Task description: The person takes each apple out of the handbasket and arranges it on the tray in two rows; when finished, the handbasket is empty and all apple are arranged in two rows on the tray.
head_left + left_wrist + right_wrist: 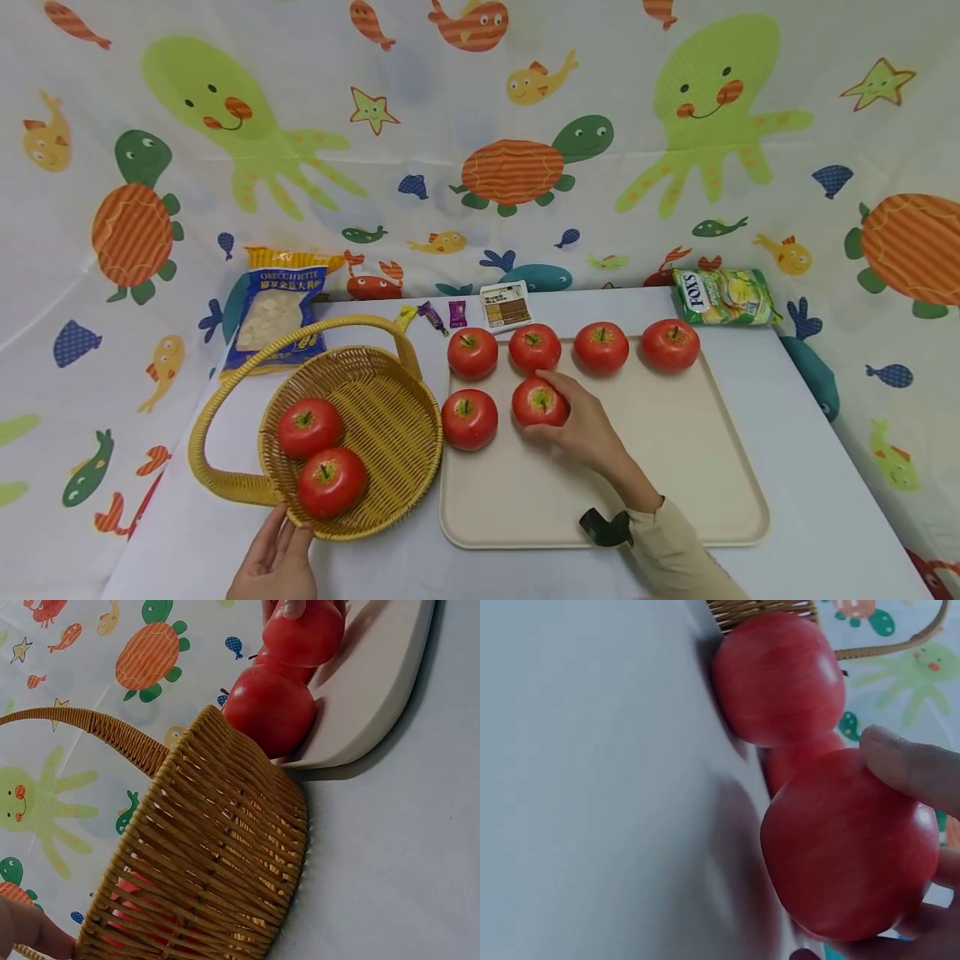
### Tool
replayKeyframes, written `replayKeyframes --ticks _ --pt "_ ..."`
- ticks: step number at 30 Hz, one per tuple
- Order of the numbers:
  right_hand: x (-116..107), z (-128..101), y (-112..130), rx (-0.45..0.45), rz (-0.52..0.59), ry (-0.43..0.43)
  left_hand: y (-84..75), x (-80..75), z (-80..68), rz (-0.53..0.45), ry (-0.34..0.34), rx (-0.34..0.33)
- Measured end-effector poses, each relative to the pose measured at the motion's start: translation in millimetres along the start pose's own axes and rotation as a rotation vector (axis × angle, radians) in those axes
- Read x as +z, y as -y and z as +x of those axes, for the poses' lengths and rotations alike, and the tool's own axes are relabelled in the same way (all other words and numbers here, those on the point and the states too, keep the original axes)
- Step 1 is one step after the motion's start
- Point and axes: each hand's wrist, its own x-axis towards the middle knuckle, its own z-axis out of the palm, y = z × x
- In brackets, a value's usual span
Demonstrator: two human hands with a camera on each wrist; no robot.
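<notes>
A beige tray carries several red apples: a back row and two in front. My right hand grips the front right apple, seen close in the right wrist view as the apple with a fingertip over it. The other front apple lies next to it, near the wicker basket. Two apples lie inside the basket. My left hand rests at the basket's near rim; a fingertip touches the basket wall.
At the back stand a blue pasta bag, small candies, a small packet and a green Fox's bag. A cartoon sea-animal cloth surrounds the white table.
</notes>
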Motion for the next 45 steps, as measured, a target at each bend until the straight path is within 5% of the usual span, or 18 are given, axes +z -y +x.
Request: replayKeyframes --ticks 22,26,30,33,37,42,45 --pt "0 -6 -8 0.044 -0.002 0.087 2.0 -1.3 1.2 0.008 0.009 0.039" --pt "-13 -5 8 0.025 -0.043 0.101 1.2 -0.6 0.2 0.017 0.005 0.035" --pt "-25 -3 42 -0.088 -0.037 0.082 0.7 -1.0 -0.6 0.025 -0.003 0.023" --pt "-26 4 74 -0.207 -0.040 0.173 -0.6 -1.4 -0.7 0.025 -0.016 0.012" --pt "-13 24 122 -0.362 -0.088 0.412 -0.2 -1.4 -1.5 0.021 -0.012 0.014" --pt "34 63 168 -0.543 -0.148 0.661 1.5 0.4 -3.4 0.007 -0.008 0.031" --pt "72 85 184 -0.598 -0.220 0.726 2.1 2.0 -3.1 -0.006 -0.019 0.038"
